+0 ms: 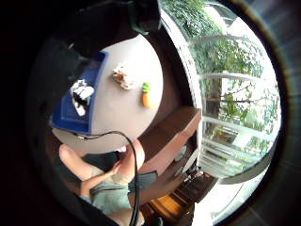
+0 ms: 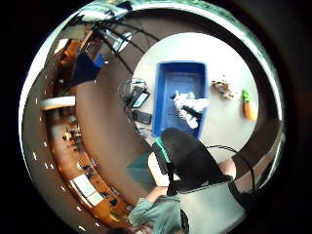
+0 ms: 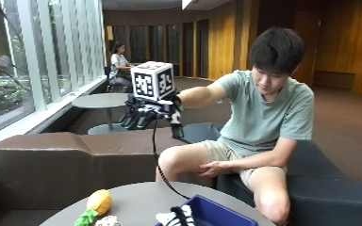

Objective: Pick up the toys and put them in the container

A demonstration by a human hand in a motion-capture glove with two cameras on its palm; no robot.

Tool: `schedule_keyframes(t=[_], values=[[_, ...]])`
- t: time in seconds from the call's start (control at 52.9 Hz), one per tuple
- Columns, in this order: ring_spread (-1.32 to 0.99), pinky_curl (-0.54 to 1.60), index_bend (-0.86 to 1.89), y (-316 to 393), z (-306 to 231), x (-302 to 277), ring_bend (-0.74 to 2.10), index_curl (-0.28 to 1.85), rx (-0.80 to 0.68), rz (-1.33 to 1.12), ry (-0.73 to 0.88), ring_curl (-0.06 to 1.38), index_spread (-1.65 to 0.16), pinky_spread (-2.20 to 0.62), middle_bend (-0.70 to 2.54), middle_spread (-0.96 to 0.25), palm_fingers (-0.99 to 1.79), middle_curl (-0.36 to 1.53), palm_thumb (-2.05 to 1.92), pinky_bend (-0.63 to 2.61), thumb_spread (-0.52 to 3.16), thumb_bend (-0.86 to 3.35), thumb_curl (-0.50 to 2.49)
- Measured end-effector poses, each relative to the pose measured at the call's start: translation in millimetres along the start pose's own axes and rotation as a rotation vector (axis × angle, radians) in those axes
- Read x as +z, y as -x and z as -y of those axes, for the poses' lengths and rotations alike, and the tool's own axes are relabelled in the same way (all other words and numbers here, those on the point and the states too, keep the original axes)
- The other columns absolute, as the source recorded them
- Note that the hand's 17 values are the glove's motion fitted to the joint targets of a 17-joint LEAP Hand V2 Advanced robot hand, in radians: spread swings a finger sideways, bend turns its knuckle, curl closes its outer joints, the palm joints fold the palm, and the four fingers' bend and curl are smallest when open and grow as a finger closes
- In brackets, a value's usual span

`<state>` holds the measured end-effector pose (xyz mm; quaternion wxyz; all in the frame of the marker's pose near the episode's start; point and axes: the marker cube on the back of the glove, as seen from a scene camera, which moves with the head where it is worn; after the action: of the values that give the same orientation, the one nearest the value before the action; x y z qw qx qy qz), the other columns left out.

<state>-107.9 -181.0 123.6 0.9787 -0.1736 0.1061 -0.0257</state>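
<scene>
The person (image 3: 266,117) wears a grey-green T-shirt, khaki shorts and a black-gloved right hand (image 3: 148,114).

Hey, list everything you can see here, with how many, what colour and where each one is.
Round table: one, grey, in front of the seated person.
Container: one, blue, rectangular, on the table on the person's side.
Black-and-white plush toy: one, lying inside the container.
Carrot toy: one, orange-yellow with a green top, on the table beyond the container.
Beige toy: one, small, pale, on the table between the container and the carrot toy.
Bench: one, brown, along the window behind the table.
Right hand: one, black glove, raised in the air above the table, fingers hanging relaxed, holding nothing.
Left hand: one, bare, resting on the person's thigh.
</scene>
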Motion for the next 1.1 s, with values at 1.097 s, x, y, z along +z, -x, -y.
schedule_keyframes(t=[1.097], values=[[-0.25, 0.38, 0.16, -267, 97, 362, 0.99, 0.13, 0.401, 0.151, 0.052, 0.52, -0.27, -0.28, 0.40, -0.19, 0.83, 0.32, 0.40, 1.10, 1.34, 0.15, 0.43]])
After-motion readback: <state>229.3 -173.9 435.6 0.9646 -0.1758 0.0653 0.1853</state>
